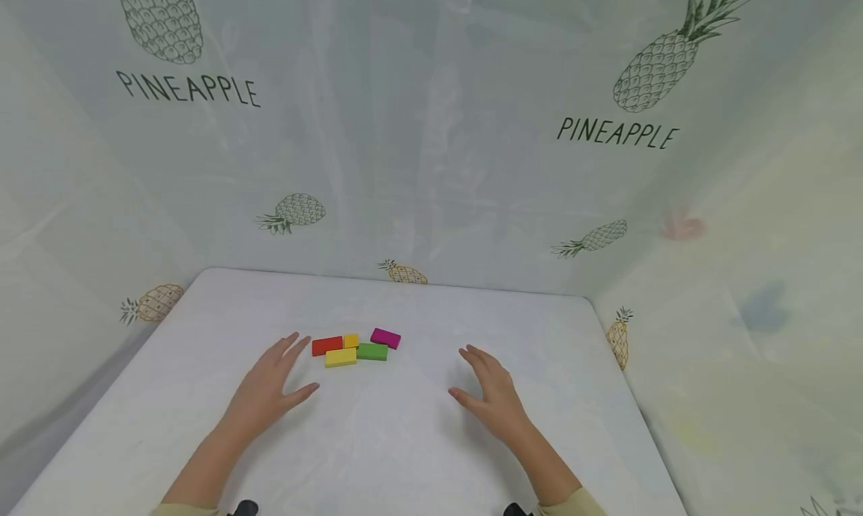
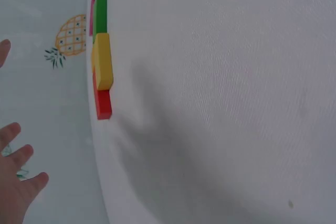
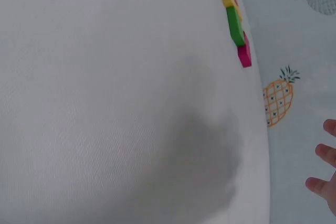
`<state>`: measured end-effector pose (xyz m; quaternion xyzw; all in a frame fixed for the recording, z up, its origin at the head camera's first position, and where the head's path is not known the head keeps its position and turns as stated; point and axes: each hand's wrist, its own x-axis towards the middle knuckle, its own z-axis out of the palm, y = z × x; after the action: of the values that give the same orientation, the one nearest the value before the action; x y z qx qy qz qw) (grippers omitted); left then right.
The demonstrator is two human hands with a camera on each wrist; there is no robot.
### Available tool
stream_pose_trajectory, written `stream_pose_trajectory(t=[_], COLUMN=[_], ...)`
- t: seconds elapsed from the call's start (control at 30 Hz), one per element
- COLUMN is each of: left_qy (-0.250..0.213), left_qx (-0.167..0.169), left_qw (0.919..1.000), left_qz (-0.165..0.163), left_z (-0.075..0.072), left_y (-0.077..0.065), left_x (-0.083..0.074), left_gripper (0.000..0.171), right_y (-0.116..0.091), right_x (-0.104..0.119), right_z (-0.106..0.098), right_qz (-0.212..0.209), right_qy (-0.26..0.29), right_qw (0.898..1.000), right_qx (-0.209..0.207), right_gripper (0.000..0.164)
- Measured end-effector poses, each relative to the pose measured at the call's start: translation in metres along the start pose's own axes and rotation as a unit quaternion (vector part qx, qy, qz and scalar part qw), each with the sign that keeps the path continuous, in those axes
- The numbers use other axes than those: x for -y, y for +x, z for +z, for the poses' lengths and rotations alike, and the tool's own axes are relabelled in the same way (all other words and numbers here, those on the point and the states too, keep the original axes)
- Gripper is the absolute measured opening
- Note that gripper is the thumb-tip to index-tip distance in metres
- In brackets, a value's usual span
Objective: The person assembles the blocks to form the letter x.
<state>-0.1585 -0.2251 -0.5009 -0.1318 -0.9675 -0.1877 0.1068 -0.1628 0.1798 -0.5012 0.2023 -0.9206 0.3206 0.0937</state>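
A small group of coloured blocks lies on the white table (image 1: 418, 441), left of its middle. The red block (image 1: 326, 346) is leftmost, with a small orange block (image 1: 351, 341) beside it. In front of these are a yellow block (image 1: 341, 358) and a green block (image 1: 372, 351), end to end. A magenta block (image 1: 386, 338) lies at an angle behind the green one's right end. My left hand (image 1: 270, 385) hovers just left of the red block, fingers spread, holding nothing. Well to the right of the blocks, my right hand (image 1: 494, 396) is held over the table, fingers apart, with nothing in it.
A pale curtain (image 1: 431, 126) printed with pineapples hangs behind the table and along both sides. The table's far edge (image 1: 472, 287) runs close to it. Shadows of the hands fall on the tabletop in both wrist views.
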Motion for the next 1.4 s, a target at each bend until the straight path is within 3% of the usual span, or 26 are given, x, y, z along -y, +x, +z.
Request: stream_pose_trajectory(t=[0.33,0.6,0.8,1.07,1.2,1.4], left_qy=[-0.088,-0.152,-0.191,-0.253,-0.273,-0.284], left_qx=[-0.004,0.01,0.03,0.033,0.027,0.021], left_qw=[0.9953,0.9849,0.9729,0.9461,0.9375,0.9314], left_qz=[-0.041,-0.082,-0.128,-0.2,-0.214,-0.227], left_z=[0.019,0.034,0.042,0.052,0.057,0.066], left_y=[0.004,0.01,0.017,0.026,0.031,0.037], left_x=[-0.009,-0.009,-0.009,-0.008,-0.007,-0.002], left_gripper=[0.081,0.082,0.086,0.078,0.075,0.07], right_y=[0.014,0.026,0.034,0.044,0.047,0.056], right_x=[0.013,0.026,0.031,0.043,0.062,0.057], right_z=[0.022,0.037,0.054,0.071,0.064,0.085], right_qz=[0.019,0.047,0.051,0.065,0.064,0.099], right_qy=[0.094,0.188,0.222,0.291,0.31,0.328], right_qw=[0.995,0.981,0.973,0.954,0.948,0.938], right_qx=[0.008,0.011,0.014,0.021,0.028,0.048], right_gripper=[0.06,0.058,0.052,0.05,0.047,0.049])
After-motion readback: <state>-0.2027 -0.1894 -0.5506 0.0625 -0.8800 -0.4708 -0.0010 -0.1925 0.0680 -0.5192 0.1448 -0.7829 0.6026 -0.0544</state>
